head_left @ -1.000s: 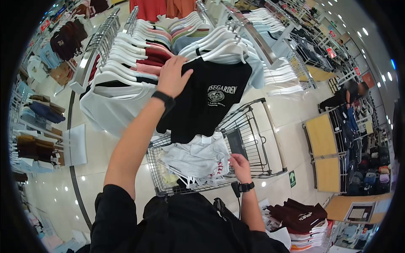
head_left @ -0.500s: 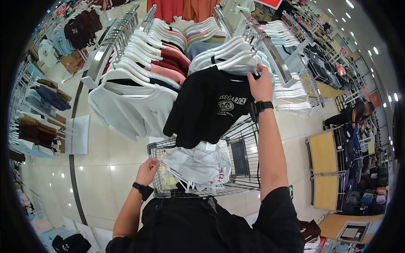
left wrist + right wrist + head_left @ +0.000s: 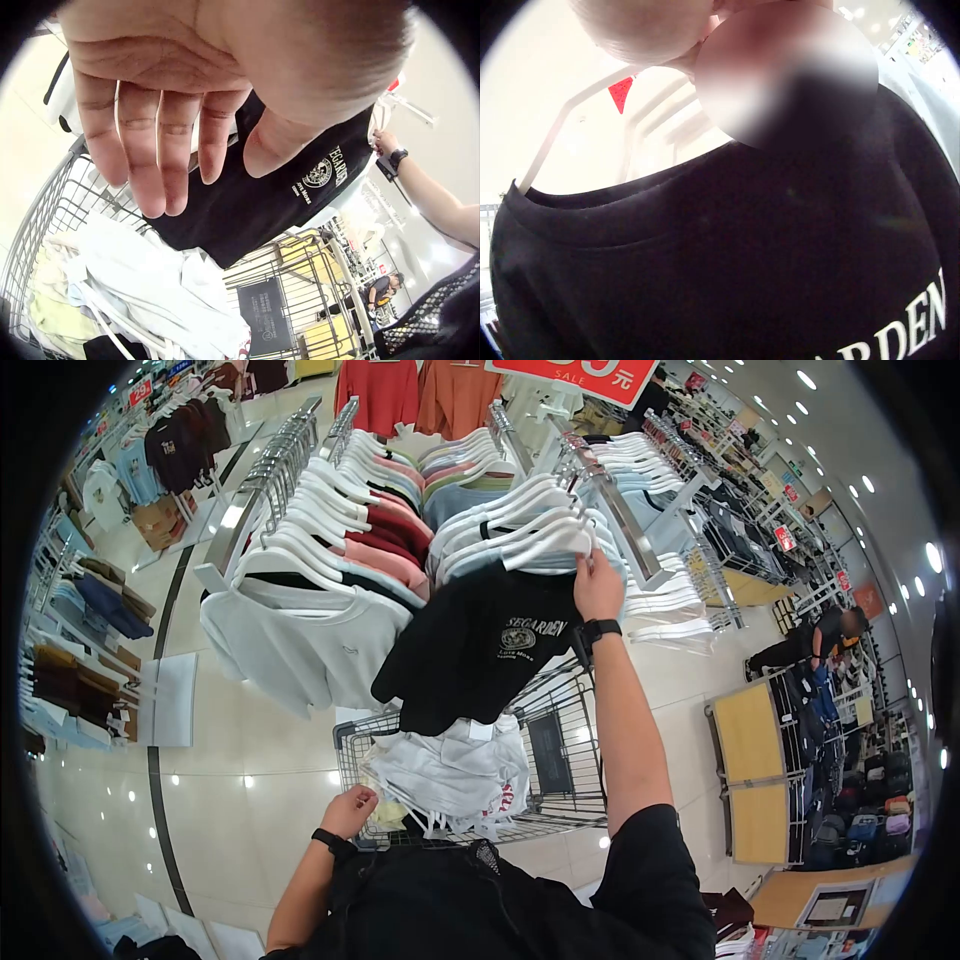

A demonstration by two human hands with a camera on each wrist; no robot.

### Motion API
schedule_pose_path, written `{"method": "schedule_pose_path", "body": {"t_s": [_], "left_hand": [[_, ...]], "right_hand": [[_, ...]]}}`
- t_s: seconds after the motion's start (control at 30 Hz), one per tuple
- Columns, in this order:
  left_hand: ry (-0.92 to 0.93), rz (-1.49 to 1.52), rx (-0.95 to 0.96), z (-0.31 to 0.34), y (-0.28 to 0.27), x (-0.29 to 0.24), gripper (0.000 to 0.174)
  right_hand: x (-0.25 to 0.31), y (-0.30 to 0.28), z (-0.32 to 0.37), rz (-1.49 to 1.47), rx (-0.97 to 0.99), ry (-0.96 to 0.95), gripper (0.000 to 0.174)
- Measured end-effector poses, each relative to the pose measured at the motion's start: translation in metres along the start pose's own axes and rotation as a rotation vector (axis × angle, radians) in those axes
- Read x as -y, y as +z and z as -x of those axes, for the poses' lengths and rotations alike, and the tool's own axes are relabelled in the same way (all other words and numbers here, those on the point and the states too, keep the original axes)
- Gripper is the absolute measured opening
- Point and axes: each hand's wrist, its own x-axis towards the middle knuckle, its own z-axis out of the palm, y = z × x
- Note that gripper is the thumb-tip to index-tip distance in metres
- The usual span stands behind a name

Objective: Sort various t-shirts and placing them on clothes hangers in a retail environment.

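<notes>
Black shirt [image 3: 470,650], hanging beyond the shopping cart [image 3: 550,752] and above its far edge. We note that its long axis slopes from the shoulders, highest above the cart, down toward the basket, the hem lowest. In the head view the hem overlaps white garments [image 3: 450,765] lying in the cart; whether cloth meets cloth we cannot tell. The right hand [image 3: 600,590], raised beyond the cart's right part, is the nearer: its fingers are curled at the shirt's right shoulder, apparently pinching it. Because the right wrist view is blurred there, we cannot say whether the white hanger [image 3: 546,146] is also held. The left hand [image 3: 350,810], just beside the cart's near left corner, holds nothing, its fingers loosely extended; from it the shirt lies upward and across the cart. We judge that the next move turns on this slope: lowered from the shoulder, the hem would meet the cart first.
</notes>
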Motion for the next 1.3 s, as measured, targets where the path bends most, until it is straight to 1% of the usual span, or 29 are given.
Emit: {"method": "schedule_pose_path", "body": {"t_s": [0.07,0.13,0.2,0.27,0.33,0.37,0.43,0.47,0.53,0.6,0.67,0.73,0.77,0.8,0.87,0.93,0.97,1.0,1.03,1.07,1.1,1.17,1.2,1.27,1.3], "left_hand": [[-0.017,-0.038,0.007,-0.001,-0.002,-0.001,0.027],[-0.044,-0.030,0.013,-0.002,-0.003,0.005,0.027],[-0.039,-0.024,0.018,-0.002,-0.005,0.007,0.027],[-0.054,-0.044,0.039,-0.004,-0.009,0.003,0.027],[-0.075,-0.063,0.063,-0.004,-0.010,0.002,0.028],[-0.054,-0.050,0.039,-0.005,-0.007,0.007,0.028],[-0.044,-0.034,0.014,-0.001,-0.005,0.008,0.029],[-0.039,-0.029,0.013,-0.001,-0.003,0.009,0.029],[-0.054,-0.018,0.008,0.003,-0.001,0.010,0.029],[-0.064,-0.014,0.004,0.007,0.003,0.018,0.029],[-0.093,0.007,-0.011,0.015,0.005,0.024,0.028],[-0.124,0.000,-0.003,0.024,0.006,0.025,0.028],[-0.142,0.005,-0.011,0.028,0.006,0.028,0.028],[-0.162,0.011,-0.003,0.033,0.008,0.033,0.028],[-0.218,0.026,-0.005,0.049,0.011,0.040,0.028],[-0.240,0.003,-0.039,0.064,0.010,0.041,0.027],[-0.303,-0.012,-0.045,0.072,0.002,0.021,0.027],[-0.329,-0.016,-0.044,0.081,0.002,0.025,0.027],[-0.343,0.027,-0.077,0.089,0.003,0.029,0.027],[-0.355,0.072,-0.113,0.096,0.004,0.034,0.027],[-0.374,0.073,-0.115,0.103,0.006,0.040,0.027],[-0.465,0.054,-0.118,0.115,0.008,0.053,0.027],[-0.481,0.055,-0.120,0.118,0.009,0.054,0.027],[-0.509,0.024,-0.120,0.122,0.008,0.056,0.028],[-0.516,0.023,-0.117,0.121,0.009,0.056,0.028]], "right_hand": [[-0.004,0.000,0.009,-0.038,-0.063,-0.042,0.020],[-0.002,-0.002,0.013,-0.027,-0.068,-0.036,0.017],[0.003,-0.003,0.016,0.021,-0.039,0.004,0.016],[0.004,-0.003,0.014,0.060,-0.042,-0.004,0.015],[0.009,-0.007,0.014,0.164,0.036,0.062,0.019],[0.007,-0.007,0.016,0.165,0.038,0.063,0.019],[0.003,-0.003,0.024,-0.201,-0.083,0.022,0.020],[0.002,0.002,0.034,-0.202,-0.075,0.022,0.020],[-0.002,0.017,0.072,-0.577,-0.189,0.076,0.021],[-0.007,0.037,0.127,-0.402,0.016,0.072,0.023],[-0.045,0.095,0.177,-0.642,0.560,0.618,0.039],[-0.060,0.142,0.221,-0.840,0.665,1.032,0.065],[-0.075,0.169,0.233,-0.956,0.715,1.153,0.083],[-0.078,0.184,0.234,-1.092,0.706,1.309,0.088],[-0.098,0.235,0.215,-1.265,0.492,1.563,0.090],[-0.100,0.252,0.183,-1.493,0.566,1.288,0.088],[-0.091,0.253,0.153,-1.532,0.531,1.177,0.080],[-0.089,0.260,0.120,-1.568,0.503,1.027,0.075],[-0.157,0.347,0.096,-1.671,0.395,0.663,0.072],[-0.155,0.353,0.072,-1.598,0.294,0.812,0.073],[-0.144,0.347,0.052,-1.594,0.311,0.827,0.073],[-0.114,0.324,0.009,-1.643,0.328,0.849,0.059],[-0.106,0.316,-0.001,-1.667,0.333,0.861,0.053],[-0.107,0.314,-0.005,-1.607,0.334,0.846,0.044],[-0.117,0.319,-0.003,-1.536,0.409,0.827,0.049]]}}
